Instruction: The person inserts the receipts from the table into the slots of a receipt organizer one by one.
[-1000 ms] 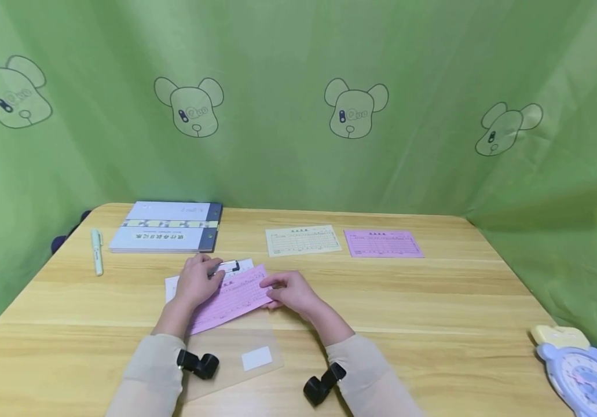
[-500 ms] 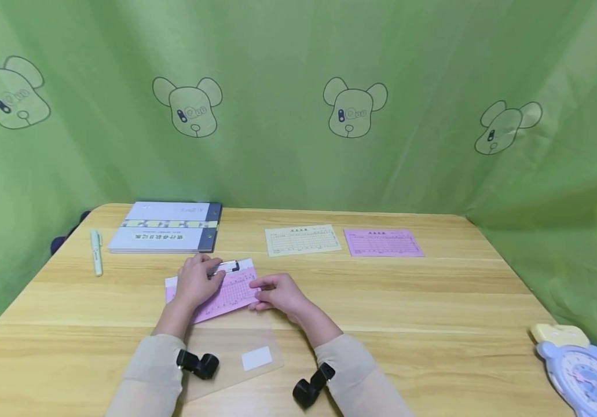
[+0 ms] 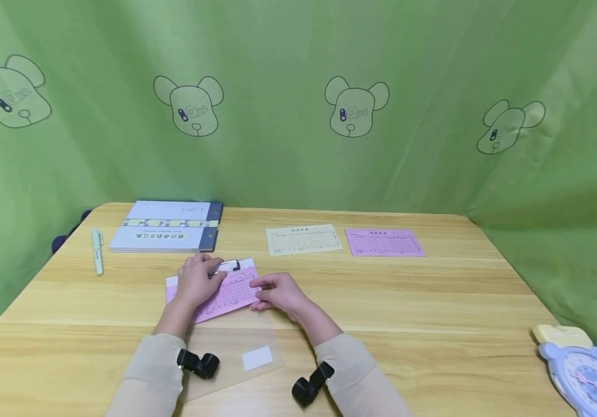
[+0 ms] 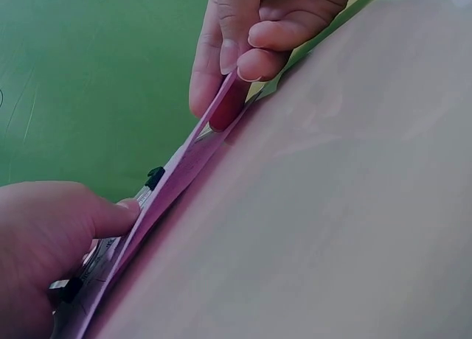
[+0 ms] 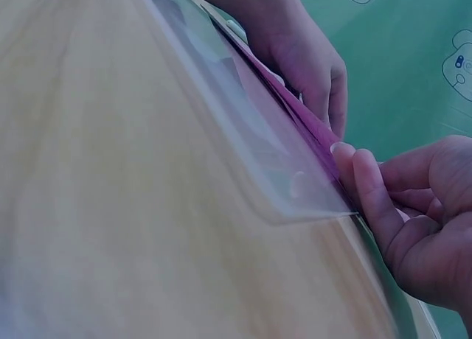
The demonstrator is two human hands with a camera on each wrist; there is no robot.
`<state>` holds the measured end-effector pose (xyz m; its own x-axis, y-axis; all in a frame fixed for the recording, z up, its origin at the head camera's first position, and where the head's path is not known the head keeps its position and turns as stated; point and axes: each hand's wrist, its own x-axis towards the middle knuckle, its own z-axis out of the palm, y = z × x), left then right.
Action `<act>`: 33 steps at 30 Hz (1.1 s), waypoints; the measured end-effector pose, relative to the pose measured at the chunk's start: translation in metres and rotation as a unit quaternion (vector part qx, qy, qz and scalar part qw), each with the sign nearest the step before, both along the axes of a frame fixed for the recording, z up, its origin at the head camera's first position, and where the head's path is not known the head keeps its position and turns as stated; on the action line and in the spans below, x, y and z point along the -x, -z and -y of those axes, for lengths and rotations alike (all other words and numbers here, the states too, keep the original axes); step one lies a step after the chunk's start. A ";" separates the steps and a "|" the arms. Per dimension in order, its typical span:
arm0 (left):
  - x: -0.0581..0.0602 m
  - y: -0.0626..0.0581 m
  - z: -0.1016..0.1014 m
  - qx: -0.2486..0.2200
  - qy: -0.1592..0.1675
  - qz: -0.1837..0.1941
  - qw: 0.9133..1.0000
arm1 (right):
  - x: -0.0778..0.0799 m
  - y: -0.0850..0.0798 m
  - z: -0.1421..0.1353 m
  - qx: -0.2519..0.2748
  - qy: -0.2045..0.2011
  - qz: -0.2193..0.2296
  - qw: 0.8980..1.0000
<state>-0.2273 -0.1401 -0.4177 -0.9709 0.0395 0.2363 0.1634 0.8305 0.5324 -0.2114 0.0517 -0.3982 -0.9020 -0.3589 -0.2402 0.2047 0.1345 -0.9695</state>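
Note:
A see-through clipboard [image 3: 220, 356] with a white label lies in front of me, its metal clip [image 3: 230, 266] at the far end. My left hand [image 3: 196, 284] grips that clip, thumb on the wire lever in the left wrist view. A pink printed form [image 3: 235, 292] lies over a white sheet [image 3: 246, 263], whose strip shows along the far edge. My right hand [image 3: 282, 294] pinches the form's right edge between thumb and fingers. In the right wrist view the pink form [image 5: 321, 136] stands slightly lifted off the clear board. Its left part is hidden under my left hand.
Farther back lie a pale printed form [image 3: 303, 240] and another pink form [image 3: 384, 242]. A stack of ledger books [image 3: 165, 227] sits at the back left, with a light green marker [image 3: 97, 252] beside it. A blue toy clock [image 3: 590, 379] is at the right edge.
My right hand has moved left, bringing the pink form over the white sheet and up by the clip. My left hand has stayed on the clip. The last half second shows almost no movement.

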 end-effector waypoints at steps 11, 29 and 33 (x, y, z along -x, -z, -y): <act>-0.001 0.001 0.001 0.002 0.004 0.007 1.000 | 0.002 0.003 0.000 0.006 -0.002 0.004 1.000; 0.003 0.002 0.002 0.093 0.026 -0.035 0.995 | 0.002 0.002 0.001 -0.016 0.006 -0.001 1.000; 0.003 0.001 0.001 0.095 0.024 -0.041 0.994 | 0.003 0.002 0.002 -0.016 0.007 -0.003 1.000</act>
